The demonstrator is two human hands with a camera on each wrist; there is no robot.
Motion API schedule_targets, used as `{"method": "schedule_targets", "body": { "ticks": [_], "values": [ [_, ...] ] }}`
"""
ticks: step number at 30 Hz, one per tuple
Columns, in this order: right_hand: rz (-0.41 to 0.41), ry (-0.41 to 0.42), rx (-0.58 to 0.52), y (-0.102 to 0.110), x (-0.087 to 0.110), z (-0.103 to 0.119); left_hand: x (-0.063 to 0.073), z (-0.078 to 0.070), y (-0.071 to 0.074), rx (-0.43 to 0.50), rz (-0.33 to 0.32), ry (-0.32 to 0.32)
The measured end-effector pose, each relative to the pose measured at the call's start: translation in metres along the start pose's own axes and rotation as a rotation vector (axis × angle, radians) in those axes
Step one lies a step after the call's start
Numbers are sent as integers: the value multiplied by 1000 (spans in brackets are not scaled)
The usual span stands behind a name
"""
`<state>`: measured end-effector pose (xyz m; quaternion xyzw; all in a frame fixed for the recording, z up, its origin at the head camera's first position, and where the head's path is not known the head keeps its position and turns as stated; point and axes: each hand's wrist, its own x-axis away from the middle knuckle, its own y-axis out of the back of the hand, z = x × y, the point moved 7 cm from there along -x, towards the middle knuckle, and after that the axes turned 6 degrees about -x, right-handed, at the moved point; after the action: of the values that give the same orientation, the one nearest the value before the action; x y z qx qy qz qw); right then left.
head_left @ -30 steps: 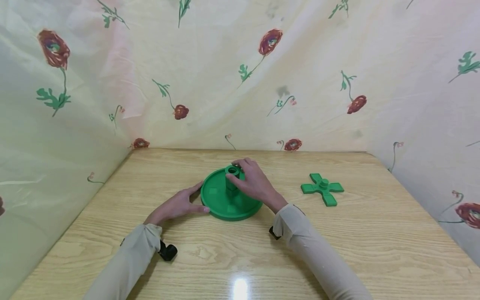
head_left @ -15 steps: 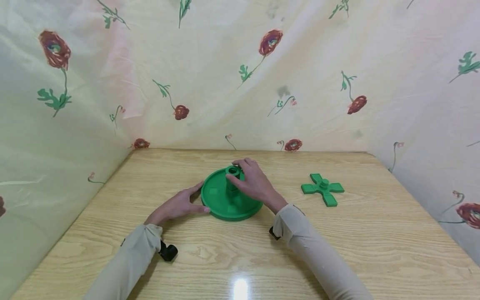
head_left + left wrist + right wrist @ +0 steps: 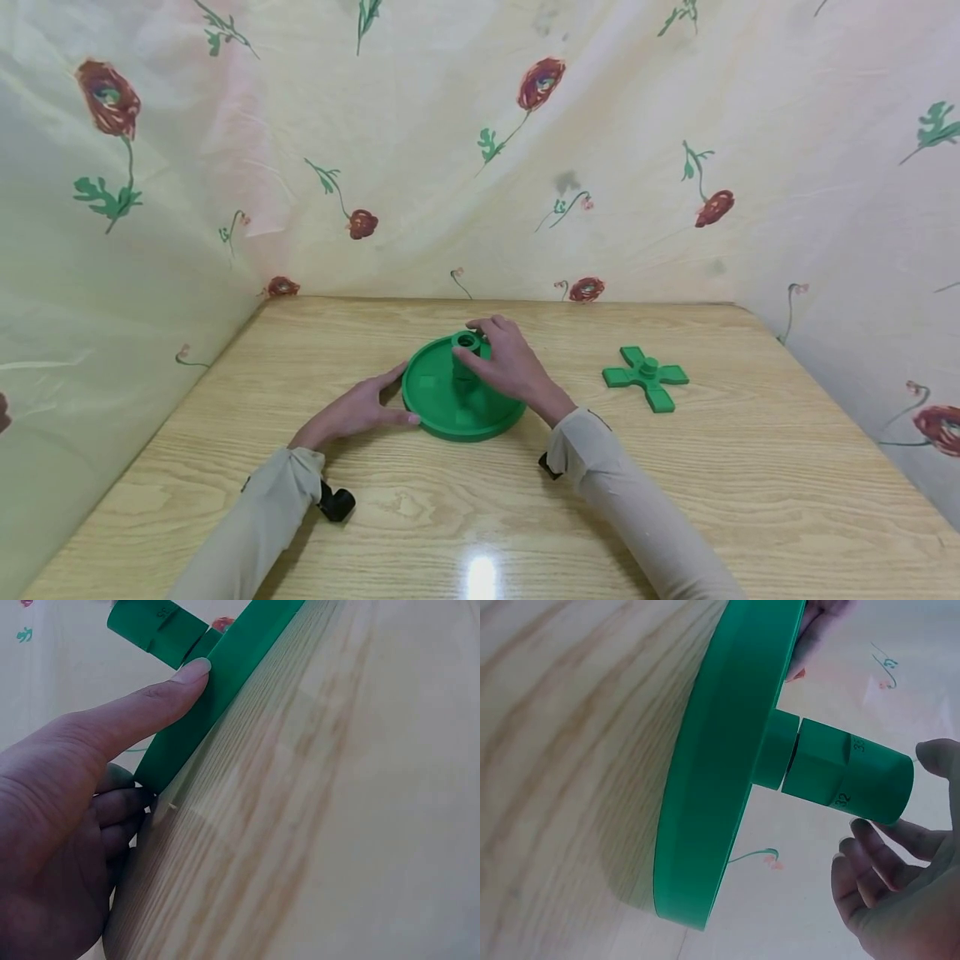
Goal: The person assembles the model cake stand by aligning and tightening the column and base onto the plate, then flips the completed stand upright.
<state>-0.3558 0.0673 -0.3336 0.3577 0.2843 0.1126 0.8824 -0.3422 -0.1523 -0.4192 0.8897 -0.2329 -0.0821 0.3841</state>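
A round green base with a raised rim [image 3: 431,404] lies flat on the table in the head view. From its middle rises a green hollow cylinder [image 3: 881,784], marked with numbers in the right wrist view, seated above a short green stub [image 3: 778,750]; a thin seam shows between them. My left hand [image 3: 356,411] holds the base's left edge, its thumb [image 3: 169,697] against the rim's outer side and the fingers farther round. My right hand [image 3: 510,362] curls round the cylinder's top, thumb on the near side, fingers behind. Part of the cylinder is hidden by this hand.
To the right of the base lies a green four-armed cross piece [image 3: 645,377] with a round peg upright at its centre. The wooden table [image 3: 420,517] meets a flowered cloth backdrop [image 3: 420,150] at the back and sides.
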Motion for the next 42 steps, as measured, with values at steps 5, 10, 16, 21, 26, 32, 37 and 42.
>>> {"method": "schedule_targets", "body": {
  "ticks": [5,10,16,21,26,32,37,42],
  "values": [
    [13,17,-8,-1,0,2,2,-1,0,10,-3,-4],
    [5,-1,22,-1,-1,0,2,-1,0,25,-5,2],
    [20,-3,10,-1,-1,0,2,-2,0,23,-3,-1],
    [26,-2,3,-2,-1,0,1,-1,0,11,-2,4],
    [24,4,0,-1,-1,0,0,0,-1,12,2,0],
    [28,23,-24,-1,-2,1,0,0,-1,26,1,0],
    [19,12,-4,-1,-2,-1,1,0,-2,25,2,12],
    [32,10,-10,-2,-2,-1,-1,2,-1,16,1,23]
  ]
}}
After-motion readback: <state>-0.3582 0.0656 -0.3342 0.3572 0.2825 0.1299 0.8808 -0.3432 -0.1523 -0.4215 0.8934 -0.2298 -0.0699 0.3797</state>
